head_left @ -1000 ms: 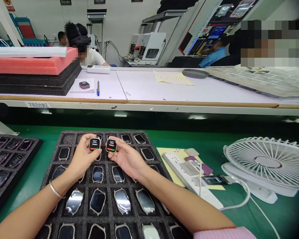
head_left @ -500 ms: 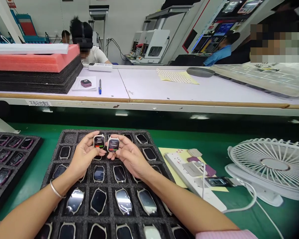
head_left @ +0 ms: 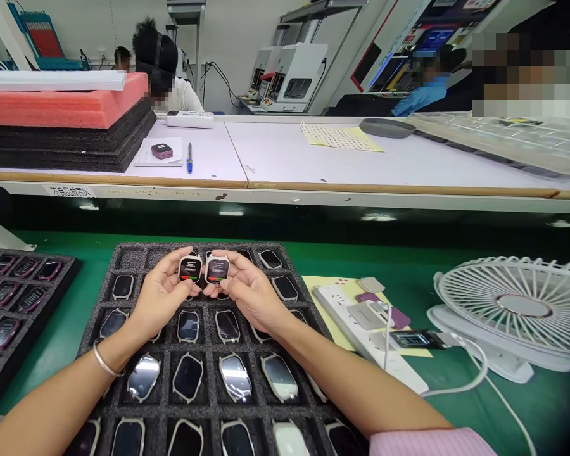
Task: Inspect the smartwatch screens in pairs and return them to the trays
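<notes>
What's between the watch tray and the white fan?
In the head view, a white power strip on a yellow sheet, with small pieces on it, lies between the black foam tray and the white fan.

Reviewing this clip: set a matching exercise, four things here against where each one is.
Things: 1 left hand; 2 white desk fan; 3 blue pen; 4 pink foam slab.

Places: A on the green mat, right of the power strip; B pinching a smartwatch body beside a second smartwatch body in the right hand, above a black foam tray; C on black foam sheets; D on the far bench beside a paper pad.

Pairs: 1-B, 2-A, 3-D, 4-C.
</notes>
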